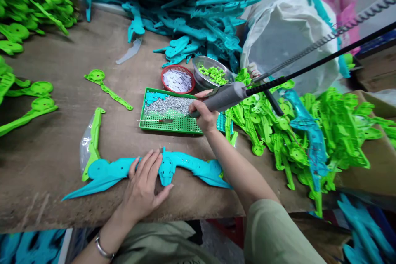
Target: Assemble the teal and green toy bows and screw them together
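the right hand (206, 116) was wrapped around a grey power screwdriver (229, 95); just left of that grip sat a green tray (182, 125) of small silver pieces (173, 106). nearer than the grip, the blue winged part (108, 169) lay beneath the left hand (144, 189), whose fingers rested close together, thumb spread.

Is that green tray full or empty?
The tray is partly full: metal bits and blue pieces cover much of its far side, but the near side is mostly bare. The right hand hides part.
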The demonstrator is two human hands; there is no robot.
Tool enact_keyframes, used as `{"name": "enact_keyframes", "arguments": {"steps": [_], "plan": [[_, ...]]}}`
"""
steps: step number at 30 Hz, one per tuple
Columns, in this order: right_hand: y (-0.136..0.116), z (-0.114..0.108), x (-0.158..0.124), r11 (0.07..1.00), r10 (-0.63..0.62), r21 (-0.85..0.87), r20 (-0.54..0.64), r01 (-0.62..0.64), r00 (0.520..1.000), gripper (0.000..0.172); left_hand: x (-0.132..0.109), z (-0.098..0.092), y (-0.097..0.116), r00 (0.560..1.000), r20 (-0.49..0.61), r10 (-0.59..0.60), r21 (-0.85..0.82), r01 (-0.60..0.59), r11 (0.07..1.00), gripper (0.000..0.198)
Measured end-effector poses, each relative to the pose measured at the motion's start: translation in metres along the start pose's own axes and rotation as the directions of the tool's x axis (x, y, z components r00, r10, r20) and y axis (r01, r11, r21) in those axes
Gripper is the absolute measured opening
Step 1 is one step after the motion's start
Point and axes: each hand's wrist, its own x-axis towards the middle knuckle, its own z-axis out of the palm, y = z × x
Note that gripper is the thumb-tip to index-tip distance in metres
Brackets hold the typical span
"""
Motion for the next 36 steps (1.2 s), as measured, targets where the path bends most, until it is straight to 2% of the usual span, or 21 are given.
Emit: {"name": "enact_keyframes", "arguments": {"steps": [8, 13, 16, 18, 22, 26, 30, 33, 36], "plan": [[0.001, 0.003, 0.004, 1.0, -0.024, -0.008, -0.016, 0.023, 1.0, 0.028, 0.001, 0.0, -0.001, 1.0, -0.005, -0.005, -0.013, 0.005, 1.0, 0.074], [-0.038, 0.012, -0.015, 0.998, -0.049, 0.026, -0.075, 0.051, 0.996, 0.028, 0.001, -0.002, -0.001, 1.0, 0.01, -0.011, -0.031, 0.011, 0.999, 0.072], [-0.066, 0.02, -0.046, 0.997, -0.005, 0.081, 0.024, 0.003, 1.0, 0.027, 0.001, -0.003, -0.002, 1.0, 0.013, -0.01, -0.04, 0.01, 0.999, 0.071], [-0.076, 0.025, -0.069, 0.989, 0.026, 0.14, 0.11, -0.041, 0.994, 0.026, 0.0, -0.003, -0.003, 1.0, 0.008, -0.025, -0.056, 0.025, 0.998, 0.074], [-0.073, 0.034, -0.098, 0.967, 0.061, 0.228, 0.238, -0.116, 0.969, 0.021, -0.002, -0.001, -0.003, 0.997, -0.04, -0.063, -0.115, 0.058, 0.992, 0.094], [-0.057, 0.041, -0.106, 0.957, 0.031, 0.268, 0.292, -0.113, 0.956, 0.021, -0.004, 0.001, -0.003, 0.996, -0.053, -0.072, -0.125, 0.065, 0.99, 0.101], [-0.048, 0.046, -0.105, 0.973, 0.129, 0.14, 0.329, -0.184, 0.936, 0.025, -0.005, 0.004, -0.003, 0.995, -0.044, -0.088, -0.127, 0.082, 0.989, 0.105], [-0.045, 0.048, -0.102, 0.978, 0.189, 0.007, 0.4, -0.209, 0.897, 0.03, -0.007, 0.006, -0.003, 0.995, -0.048, -0.091, -0.127, 0.085, 0.988, 0.106], [-0.043, 0.049, -0.1, 0.984, 0.155, 0.0, 0.515, -0.181, 0.843, 0.029, -0.007, 0.007, -0.003, 0.994, -0.064, -0.083, -0.116, 0.075, 0.99, 0.104]]}}
